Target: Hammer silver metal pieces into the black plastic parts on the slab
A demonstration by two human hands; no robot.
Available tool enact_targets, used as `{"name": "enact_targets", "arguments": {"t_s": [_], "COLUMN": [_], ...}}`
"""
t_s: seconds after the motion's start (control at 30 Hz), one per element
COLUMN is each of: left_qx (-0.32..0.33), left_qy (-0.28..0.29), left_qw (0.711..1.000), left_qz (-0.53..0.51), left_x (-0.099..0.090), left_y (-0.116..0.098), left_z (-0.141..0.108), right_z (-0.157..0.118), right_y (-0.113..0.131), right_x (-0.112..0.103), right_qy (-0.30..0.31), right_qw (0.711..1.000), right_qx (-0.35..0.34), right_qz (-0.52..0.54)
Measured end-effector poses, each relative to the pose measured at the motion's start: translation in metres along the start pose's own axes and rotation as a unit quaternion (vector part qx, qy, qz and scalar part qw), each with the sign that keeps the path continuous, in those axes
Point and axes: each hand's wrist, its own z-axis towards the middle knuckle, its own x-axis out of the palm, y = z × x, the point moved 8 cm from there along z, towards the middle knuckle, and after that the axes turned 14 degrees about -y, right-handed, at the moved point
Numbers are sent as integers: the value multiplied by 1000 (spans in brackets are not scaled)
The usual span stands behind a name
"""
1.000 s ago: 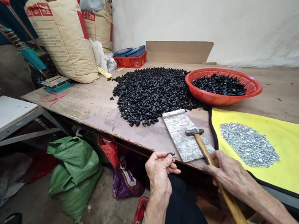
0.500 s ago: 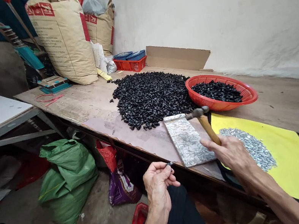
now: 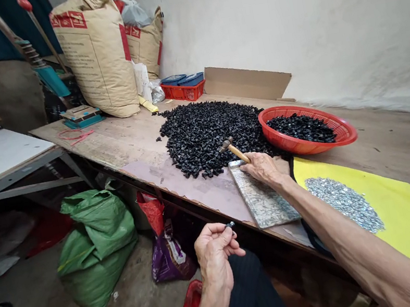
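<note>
Right hand (image 3: 263, 168) has its grip wrapped round a wooden-handled hammer (image 3: 240, 155), head by that big black heap (image 3: 204, 129); left hand (image 3: 214, 257) is just pinching one tiny black piece (image 3: 231, 225).

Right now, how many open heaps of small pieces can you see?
3: one black heap on the table, another black heap in the red basket, and one silvery heap on the yellow cloth. Others could be hidden behind the tan sacks.
</note>
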Motion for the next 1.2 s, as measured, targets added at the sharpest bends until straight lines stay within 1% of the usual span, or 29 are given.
{"name": "enact_targets", "arguments": {"t_s": [0.1, 0.23, 0.33, 0.5, 0.6, 0.73, 0.93, 1.07, 1.13, 1.2], "left_qx": [-1, -1, 1, 4, -8, -25, -19, -10, -3, 1], "left_qy": [0, 1, 2, 9, 23, 59, 80, 84, 82, 83], "left_qw": [1000, 1000, 1000, 1000, 1000, 997, 995, 993, 992, 991], "left_qz": [-2, 3, 5, 7, 14, 30, 51, 83, 95, 101], "left_x": [1, 1, 0, 2, 9, 27, 45, 51, 53, 55], "left_y": [0, 0, 0, 2, 8, 17, 20, 25, 28, 30], "left_z": [-1, -2, -2, -3, -7, -12, -8, -6, -6, -6], "right_z": [10, 14, 14, 6, -2, -9, -11, -14, -20, -32], "right_y": [-6, -11, -14, -23, -30, -37, -37, -41, -47, -53], "right_x": [11, 18, 17, 7, 2, 2, 2, -7, -18, -34], "right_qy": [23, 28, 27, 9, -8, -24, -35, -47, -51, -53], "right_qw": [1000, 999, 999, 999, 1000, 1000, 999, 996, 993, 989], "right_qx": [-2, -11, -18, -21, -11, 7, 26, 49, 67, 85], "right_qz": [-19, -30, -31, -28, -22, -15, 14, 60, 87, 109]}}
